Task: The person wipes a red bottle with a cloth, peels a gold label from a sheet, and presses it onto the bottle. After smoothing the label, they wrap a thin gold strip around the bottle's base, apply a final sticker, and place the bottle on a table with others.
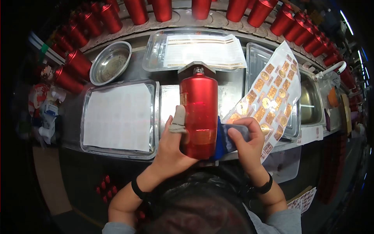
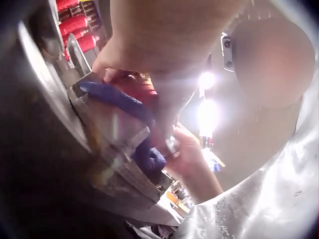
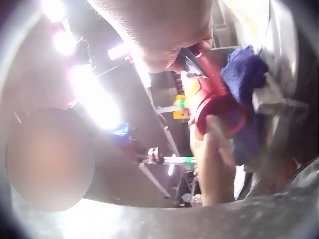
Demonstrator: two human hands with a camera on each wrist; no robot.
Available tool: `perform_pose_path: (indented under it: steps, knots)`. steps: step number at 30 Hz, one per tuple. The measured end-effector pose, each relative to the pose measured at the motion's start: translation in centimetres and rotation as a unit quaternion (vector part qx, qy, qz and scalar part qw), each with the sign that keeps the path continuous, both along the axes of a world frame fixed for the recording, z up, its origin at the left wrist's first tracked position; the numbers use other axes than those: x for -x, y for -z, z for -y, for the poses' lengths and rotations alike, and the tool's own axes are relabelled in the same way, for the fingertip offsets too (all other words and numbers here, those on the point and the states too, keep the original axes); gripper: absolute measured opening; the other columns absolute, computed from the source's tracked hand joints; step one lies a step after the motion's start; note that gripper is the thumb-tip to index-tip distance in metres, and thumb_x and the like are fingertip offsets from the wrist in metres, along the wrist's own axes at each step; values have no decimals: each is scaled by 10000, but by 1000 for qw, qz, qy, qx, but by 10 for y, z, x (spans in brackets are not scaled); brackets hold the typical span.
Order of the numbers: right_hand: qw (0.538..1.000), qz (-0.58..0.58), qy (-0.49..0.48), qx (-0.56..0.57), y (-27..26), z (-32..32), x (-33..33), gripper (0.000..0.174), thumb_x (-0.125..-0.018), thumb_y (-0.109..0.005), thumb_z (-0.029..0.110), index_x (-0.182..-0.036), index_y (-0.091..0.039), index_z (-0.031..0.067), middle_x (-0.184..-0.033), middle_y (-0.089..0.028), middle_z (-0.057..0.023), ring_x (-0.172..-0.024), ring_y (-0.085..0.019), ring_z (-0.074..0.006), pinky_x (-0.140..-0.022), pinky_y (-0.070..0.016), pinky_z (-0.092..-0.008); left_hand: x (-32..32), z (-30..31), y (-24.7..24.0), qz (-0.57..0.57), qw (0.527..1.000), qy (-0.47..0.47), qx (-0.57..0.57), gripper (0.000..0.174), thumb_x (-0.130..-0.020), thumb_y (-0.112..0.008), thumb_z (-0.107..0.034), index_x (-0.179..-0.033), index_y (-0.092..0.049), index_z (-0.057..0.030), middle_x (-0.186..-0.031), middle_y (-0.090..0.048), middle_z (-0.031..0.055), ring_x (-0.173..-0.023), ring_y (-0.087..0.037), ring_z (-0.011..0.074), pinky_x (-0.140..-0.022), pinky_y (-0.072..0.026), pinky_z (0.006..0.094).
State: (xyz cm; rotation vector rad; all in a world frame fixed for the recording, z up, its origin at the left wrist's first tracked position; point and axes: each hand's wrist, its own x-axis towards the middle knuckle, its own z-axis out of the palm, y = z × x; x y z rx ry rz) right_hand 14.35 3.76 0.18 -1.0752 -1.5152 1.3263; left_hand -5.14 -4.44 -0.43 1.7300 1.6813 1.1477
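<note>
A shiny red metal bottle (image 1: 199, 105) lies with its capped neck away from me, a gold label (image 1: 202, 137) near its base. My left hand (image 1: 170, 153) holds the bottle's left side, with a pale finger cot (image 1: 179, 117) on one finger. Between thumb and fingers, my right hand (image 1: 249, 145) pinches a flat, dark grey scraper-like piece (image 1: 230, 137) close beside the bottle's right side. Blue cloth (image 1: 219, 146) shows under that side, and the right wrist view shows the cloth (image 3: 244, 72) bunched beside the bottle (image 3: 215, 82).
A sheet of gold labels (image 1: 269, 102) slants at the right, near a sink (image 1: 311, 107). On the left stand a tray (image 1: 155, 117) with white sheets (image 1: 117, 117) and a metal bowl (image 1: 111, 64). Another tray (image 1: 150, 54) holds papers behind. Several red bottles (image 1: 136, 11) line the back.
</note>
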Motion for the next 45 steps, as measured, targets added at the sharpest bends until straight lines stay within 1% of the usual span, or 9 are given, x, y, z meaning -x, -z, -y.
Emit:
perform_pose_path:
  steps: [6, 15, 20, 25, 31, 34, 37, 41, 45]
  knots:
    - [999, 25, 26, 1, 15, -17, 5, 160, -880, -717, 97, -968, -608, 21, -915, -642, -31, -817, -587, -90, -712, -476, -235, 8, -1, -8, -173, 984, -6, 30, 1072, -658, -907, -255, -1501, -292, -11, -1458, -449, 193, -1304, -513, 309, -1095, -388, 400]
    - [994, -21, 56, -92, 11, -13, 7, 187, -827, -755, 37, -978, -644, 31, -848, -627, -61, -771, -611, -150, -692, -481, -274, 10, -2, 1, -43, 998, -1, 43, 1180, -625, -931, -304, -1522, -232, 13, -1506, -377, 214, -1391, -407, 322, -1133, -338, 392]
    - [928, 46, -111, -351, -9, 8, 2, 280, -723, -800, -67, -928, -657, 60, -810, -663, -83, -754, -615, -200, -682, -463, -296, 0, 2, -4, 24, 998, -23, 45, 1140, -655, -916, -296, -1516, -240, 19, -1444, -470, 202, -1363, -449, 322, -1139, -322, 432]
    - [980, 73, -70, -171, -6, 20, -20, 255, -750, -804, -51, -914, -623, 21, -906, -658, -76, -771, -609, -143, -720, -490, -264, -7, 3, -6, -140, 987, -31, -73, 1085, -655, -890, -268, -1509, -281, 13, -1466, -441, 251, -1398, -395, 399, -1164, -126, 589]
    - [923, 74, -133, -354, -15, 10, 6, 307, -667, -785, -51, -939, -724, 77, -840, -655, -82, -803, -597, -249, -703, -456, -356, 9, 17, 14, -58, 997, -17, -52, 891, -666, -800, -125, -1471, -424, -62, -1496, -380, 285, -1391, -392, 416, -1142, -197, 612]
    - [947, 28, -183, -263, -25, 11, 2, 268, -689, -821, -29, -906, -698, 72, -803, -660, -81, -703, -628, -221, -659, -465, -329, 15, 22, 22, -22, 999, -8, -46, 819, -650, -757, -60, -1426, -500, -94, -1442, -462, 270, -1328, -478, 398, -1134, -251, 604]
    - [990, 41, -3, -132, -21, 12, 4, 262, -711, -827, -11, -912, -681, 71, -781, -665, -76, -685, -632, -225, -655, -470, -316, 10, 18, 14, -42, 996, 3, -82, 809, -629, -781, -70, -1396, -526, -55, -1372, -539, 260, -1260, -548, 390, -1128, -287, 585]
    - [928, 83, -126, -340, -23, 12, 12, 262, -701, -829, -24, -904, -683, 54, -790, -672, -78, -733, -627, -210, -656, -470, -307, 8, 21, 5, -45, 993, -31, -104, 837, -608, -834, -131, -1372, -524, 12, -1367, -553, 239, -1266, -547, 377, -1130, -289, 576]
    - [976, 54, -58, -202, -27, 16, 11, 210, -733, -809, -9, -899, -691, 43, -807, -684, -97, -728, -629, -216, -649, -470, -307, 7, 21, 4, -66, 991, -32, -116, 832, -599, -831, -135, -1361, -533, 11, -1355, -562, 237, -1273, -547, 368, -1129, -287, 573]
